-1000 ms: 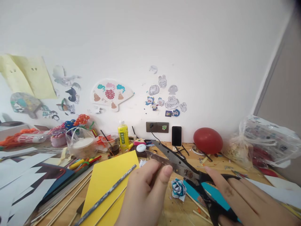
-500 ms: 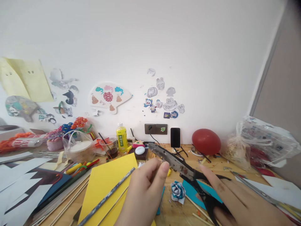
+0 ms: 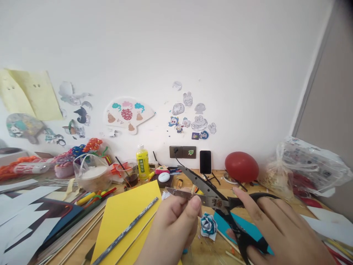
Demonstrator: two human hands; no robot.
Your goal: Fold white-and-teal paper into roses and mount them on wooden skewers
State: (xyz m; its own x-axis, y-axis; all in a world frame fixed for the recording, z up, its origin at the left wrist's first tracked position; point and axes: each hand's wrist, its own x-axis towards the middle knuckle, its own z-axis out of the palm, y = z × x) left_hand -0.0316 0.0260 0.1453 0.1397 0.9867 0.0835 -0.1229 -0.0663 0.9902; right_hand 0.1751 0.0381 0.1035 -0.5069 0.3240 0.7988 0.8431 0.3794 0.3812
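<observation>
My right hand [image 3: 278,221] has its fingers in the handles of black-handled scissors [image 3: 213,201], whose worn blades stand apart and point left. My left hand [image 3: 173,221] is closed in a pinch right beside the lower blade. A small pale tip shows above its fingers between the blades, too little to name. Below the scissors lies a blue and white folded paper rose [image 3: 209,224], with a blue sheet [image 3: 239,228] to its right. Left of my left hand is a yellow sheet [image 3: 124,209] with a grey mottled strip [image 3: 127,230] and a thin stick on it.
At the back stand a yellow drink bottle [image 3: 142,162], a phone [image 3: 205,162] and a red balloon [image 3: 242,166]. White paper pieces [image 3: 24,221] and thin sticks cover the left side. A plastic bag [image 3: 317,165] sits at the right, and a plastic tub [image 3: 95,175] at the left.
The scissors' blades have spread apart, the lower one coming down beside my left fingertips. My right hand's fingers have opened with the handles. My left hand has stayed nearly in place.
</observation>
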